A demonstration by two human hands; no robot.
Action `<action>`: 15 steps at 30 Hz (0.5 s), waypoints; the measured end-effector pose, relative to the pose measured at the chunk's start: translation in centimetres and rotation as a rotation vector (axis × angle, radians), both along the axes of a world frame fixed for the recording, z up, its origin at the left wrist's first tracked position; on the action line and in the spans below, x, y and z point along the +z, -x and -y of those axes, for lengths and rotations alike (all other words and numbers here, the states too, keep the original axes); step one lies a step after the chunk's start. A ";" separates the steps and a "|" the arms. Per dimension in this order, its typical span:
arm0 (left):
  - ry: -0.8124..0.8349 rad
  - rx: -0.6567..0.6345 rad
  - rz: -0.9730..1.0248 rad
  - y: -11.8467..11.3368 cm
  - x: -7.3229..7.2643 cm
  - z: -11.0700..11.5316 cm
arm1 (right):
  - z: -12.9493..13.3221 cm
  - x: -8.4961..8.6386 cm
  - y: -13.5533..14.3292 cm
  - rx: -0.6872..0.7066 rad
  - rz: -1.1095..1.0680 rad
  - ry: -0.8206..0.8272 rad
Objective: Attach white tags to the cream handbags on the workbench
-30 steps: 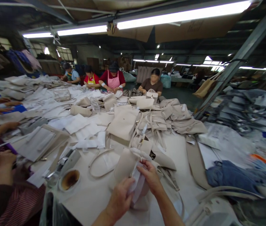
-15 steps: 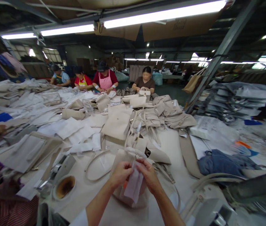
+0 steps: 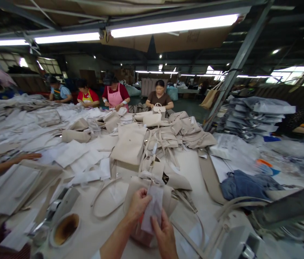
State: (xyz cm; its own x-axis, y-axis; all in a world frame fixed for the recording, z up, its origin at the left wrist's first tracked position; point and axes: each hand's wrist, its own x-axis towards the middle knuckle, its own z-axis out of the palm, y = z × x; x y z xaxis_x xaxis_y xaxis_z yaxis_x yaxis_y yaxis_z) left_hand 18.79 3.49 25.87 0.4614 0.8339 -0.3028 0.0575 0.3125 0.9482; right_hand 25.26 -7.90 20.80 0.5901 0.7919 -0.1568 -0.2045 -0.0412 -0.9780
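White oblong sheet [image 3: 152, 208], thin, faintly creased, tilted slightly, both hands [image 3: 138, 205] pinched closed on its opposite edges

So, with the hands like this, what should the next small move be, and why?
Probably the right hand should fold the white strip's right edge inward: the strip is spread fairly flat over the beige bag, the left hand grips its left edge and could steady it, and the right thumb lies on its lower right part.
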 end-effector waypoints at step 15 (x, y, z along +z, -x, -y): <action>0.171 -0.027 0.120 0.9 0.2 -0.2 | -1.0 -0.6 1.1 0.395 0.479 0.073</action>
State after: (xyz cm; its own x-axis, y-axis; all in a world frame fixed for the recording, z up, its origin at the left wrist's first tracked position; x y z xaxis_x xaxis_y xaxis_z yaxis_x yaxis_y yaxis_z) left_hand 17.88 3.72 26.04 0.5243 0.7620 -0.3801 -0.0421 0.4690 0.8822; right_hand 24.21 -6.91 20.25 0.2729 0.9620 -0.0093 0.3008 -0.0945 -0.9490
